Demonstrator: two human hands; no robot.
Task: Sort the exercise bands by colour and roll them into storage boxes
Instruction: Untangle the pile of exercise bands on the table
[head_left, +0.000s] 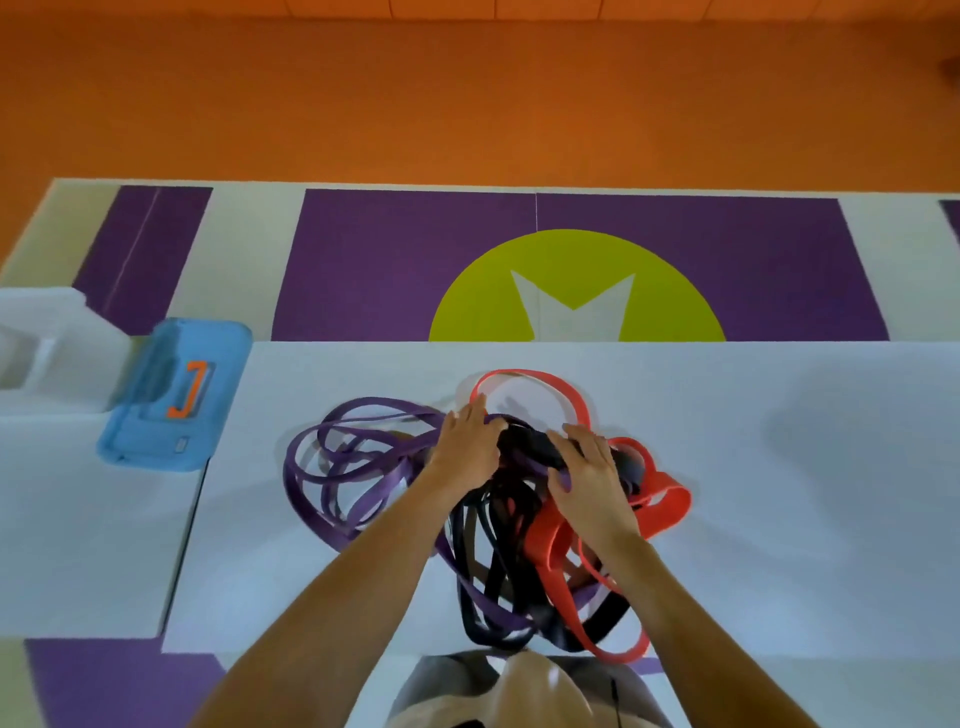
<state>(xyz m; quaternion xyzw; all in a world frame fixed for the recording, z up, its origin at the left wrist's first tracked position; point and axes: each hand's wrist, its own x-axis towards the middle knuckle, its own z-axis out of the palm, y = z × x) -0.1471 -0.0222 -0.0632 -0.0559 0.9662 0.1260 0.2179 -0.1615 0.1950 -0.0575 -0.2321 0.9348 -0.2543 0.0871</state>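
Head view looks straight down on a white table top (779, 467), where a tangled heap of flat rubber exercise bands (540, 545) lies at the middle. Purple bands (363, 482) loop out toward 9 o'clock of the heap. Black bands (488, 571) run from its centre down to 6 o'clock, and red bands (670, 499) ring the side from 12 to 4 o'clock (all three colours are knotted together, none lying apart).

The left hand (467, 449) lies on the heap's centre with its fingers bent down where purple meets black; whether they close round a band cannot be told. The right hand (589, 470), just beside it at 3 o'clock, has fingers and thumb curled round the top bundle of the black bands.

A blue plastic box with an orange clasp (176, 395) sits at 9 o'clock, well apart from the heap. It is beside a white open-topped container (52, 338) at the left edge.
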